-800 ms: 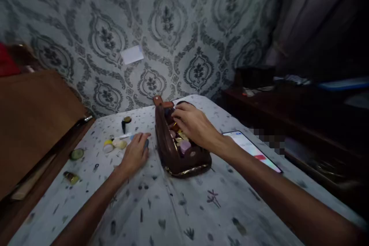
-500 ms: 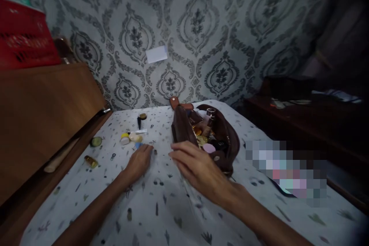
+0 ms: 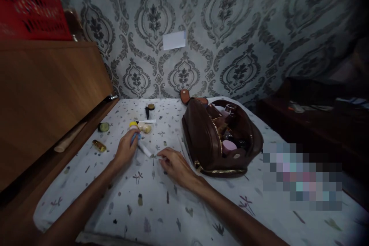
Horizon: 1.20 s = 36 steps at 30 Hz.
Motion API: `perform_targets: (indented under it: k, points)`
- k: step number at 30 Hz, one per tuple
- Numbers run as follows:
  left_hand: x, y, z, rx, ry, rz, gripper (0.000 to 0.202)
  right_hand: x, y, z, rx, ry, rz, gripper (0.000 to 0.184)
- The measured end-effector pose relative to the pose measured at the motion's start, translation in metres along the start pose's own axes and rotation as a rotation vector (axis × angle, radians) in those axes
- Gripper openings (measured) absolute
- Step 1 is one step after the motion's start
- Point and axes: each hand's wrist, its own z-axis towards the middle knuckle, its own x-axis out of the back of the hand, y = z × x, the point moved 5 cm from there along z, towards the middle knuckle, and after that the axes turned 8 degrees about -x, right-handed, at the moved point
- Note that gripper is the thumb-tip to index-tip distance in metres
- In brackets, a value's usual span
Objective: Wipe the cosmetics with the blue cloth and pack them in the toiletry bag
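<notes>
My left hand [image 3: 127, 149] is closed around the blue end of a white tube [image 3: 146, 150], which slants down to the right over the cloth. My right hand [image 3: 176, 166] has its thumb and fingers pinched close to the tube's lower end; whether anything is between them cannot be made out. Just beyond my left hand are a yellow-lidded container [image 3: 133, 124] and a pale yellowish item [image 3: 146, 128]. To the right of my right hand stands a brown makeup bag [image 3: 201, 134], unzipped and full of cosmetics, with a pink round item [image 3: 229, 146] near its front.
A thin white tube [image 3: 148, 122], a black pointed item [image 3: 147, 113] and a small round pot [image 3: 151, 106] lie farther back. On the left are a gold bottle [image 3: 99, 145], a green round item [image 3: 103, 127] and a wooden cabinet [image 3: 54, 96] bearing a red basket [image 3: 31, 7]. A blurred-out patch covers the right side.
The view has shifted, and the bag shows more fully. My right hand has drawn away from the bag's front. The white tube now shows between my hands, its blue end in my left fingers.
</notes>
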Motion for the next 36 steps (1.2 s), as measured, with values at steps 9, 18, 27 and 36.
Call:
perform_targets:
  k: [9, 18, 27, 36]
  points:
    - [-0.031, 0.010, -0.009, -0.124, -0.164, 0.090, 0.027, -0.037, -0.013, 0.021, -0.121, 0.038, -0.216, 0.024]
    - [-0.021, 0.006, -0.011, 0.012, -0.132, -0.119, 0.033, -0.038, -0.007, 0.020, -0.024, 0.065, -0.250, 0.012]
    - [-0.014, -0.015, -0.011, 0.310, 0.071, -0.496, 0.053, -0.032, -0.011, 0.008, 0.058, 0.104, -0.124, 0.011]
    - [-0.007, 0.010, -0.012, 0.136, -0.113, -0.637, 0.039, -0.022, -0.001, 0.012, -0.077, 0.170, 0.022, 0.014]
